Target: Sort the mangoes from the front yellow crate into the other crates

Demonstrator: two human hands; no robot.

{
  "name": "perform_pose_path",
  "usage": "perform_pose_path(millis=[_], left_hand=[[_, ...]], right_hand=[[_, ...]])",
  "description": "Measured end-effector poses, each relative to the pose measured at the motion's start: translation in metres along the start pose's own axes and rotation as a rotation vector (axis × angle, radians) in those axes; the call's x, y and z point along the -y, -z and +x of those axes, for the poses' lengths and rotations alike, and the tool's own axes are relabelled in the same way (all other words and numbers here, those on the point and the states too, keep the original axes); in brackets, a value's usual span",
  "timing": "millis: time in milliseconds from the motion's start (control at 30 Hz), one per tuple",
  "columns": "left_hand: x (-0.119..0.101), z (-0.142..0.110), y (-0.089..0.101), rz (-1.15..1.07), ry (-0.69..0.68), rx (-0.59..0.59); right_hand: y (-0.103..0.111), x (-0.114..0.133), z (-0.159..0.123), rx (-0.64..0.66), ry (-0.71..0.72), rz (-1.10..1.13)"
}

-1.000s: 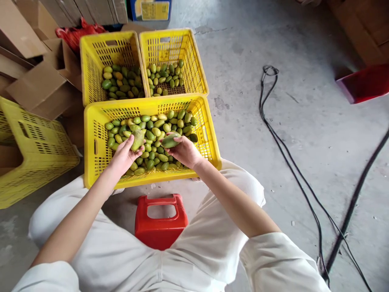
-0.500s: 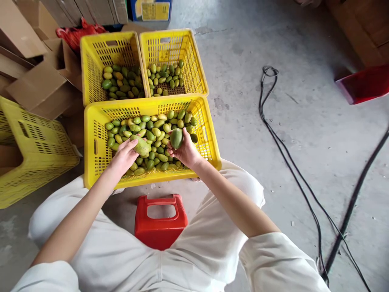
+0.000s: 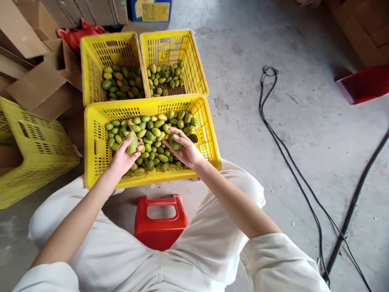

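My left hand (image 3: 123, 159) is closed round a light green mango (image 3: 131, 143), its fingers and thumb on either side of the fruit. A darker green mango (image 3: 174, 141) sits in the grip of my right hand (image 3: 187, 151), partly covered by the fingers. Both hands are above the near yellow crate (image 3: 152, 179), which holds a layer of green and yellowish mangoes (image 3: 150, 164). Behind it stand two more yellow crates, the back left crate (image 3: 86, 67) and the back right crate (image 3: 197, 67), each with mangoes in the bottom.
A red plastic stool (image 3: 161, 233) shows between my legs. Another yellow crate (image 3: 45, 138) lies tilted at the left, near cardboard boxes (image 3: 42, 87) and a red bag (image 3: 71, 38). Black cables (image 3: 282, 148) run over the concrete floor at the right, below a red object (image 3: 364, 84).
Both mangoes have been turned in my hands. The left one now stands more upright, and the right fingers cover more of the darker one. The crates have stayed where they were.
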State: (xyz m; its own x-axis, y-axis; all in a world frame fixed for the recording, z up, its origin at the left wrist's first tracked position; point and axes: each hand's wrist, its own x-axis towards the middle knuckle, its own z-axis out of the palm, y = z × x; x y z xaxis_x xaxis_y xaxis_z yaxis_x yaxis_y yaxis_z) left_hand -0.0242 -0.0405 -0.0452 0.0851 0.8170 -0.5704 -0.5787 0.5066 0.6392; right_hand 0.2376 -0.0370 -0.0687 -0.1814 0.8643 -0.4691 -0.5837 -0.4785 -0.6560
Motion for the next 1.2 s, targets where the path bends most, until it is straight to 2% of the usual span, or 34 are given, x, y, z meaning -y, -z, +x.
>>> perform_pose_path(millis=[200, 300, 433, 633, 700, 867, 1033, 1200], left_hand=[[0.012, 0.007, 0.009, 0.080, -0.100, -0.101], [0.013, 0.011, 0.011, 0.128, -0.130, -0.105], [0.009, 0.010, 0.008, 0.135, -0.052, -0.078], [0.003, 0.005, -0.003, 0.062, 0.030, -0.156], [0.003, 0.004, -0.005, 0.030, 0.036, -0.131], [0.006, 0.004, -0.001, -0.050, -0.027, -0.055], [0.008, 0.009, 0.008, -0.073, -0.112, -0.053], [0.010, 0.008, 0.008, -0.065, -0.138, -0.075]], right_hand=[[-0.001, 0.001, -0.001, -0.013, -0.018, 0.033], [-0.001, 0.002, -0.001, -0.013, -0.049, 0.032], [0.002, 0.001, 0.003, -0.033, -0.069, 0.072], [0.009, -0.004, 0.010, -0.013, 0.002, 0.143], [0.010, -0.004, 0.010, -0.009, 0.055, 0.124], [0.009, -0.006, 0.011, -0.094, 0.132, 0.112], [0.009, -0.007, 0.012, -0.057, 0.120, 0.083], [0.007, 0.001, 0.008, -0.057, 0.028, 0.135]])
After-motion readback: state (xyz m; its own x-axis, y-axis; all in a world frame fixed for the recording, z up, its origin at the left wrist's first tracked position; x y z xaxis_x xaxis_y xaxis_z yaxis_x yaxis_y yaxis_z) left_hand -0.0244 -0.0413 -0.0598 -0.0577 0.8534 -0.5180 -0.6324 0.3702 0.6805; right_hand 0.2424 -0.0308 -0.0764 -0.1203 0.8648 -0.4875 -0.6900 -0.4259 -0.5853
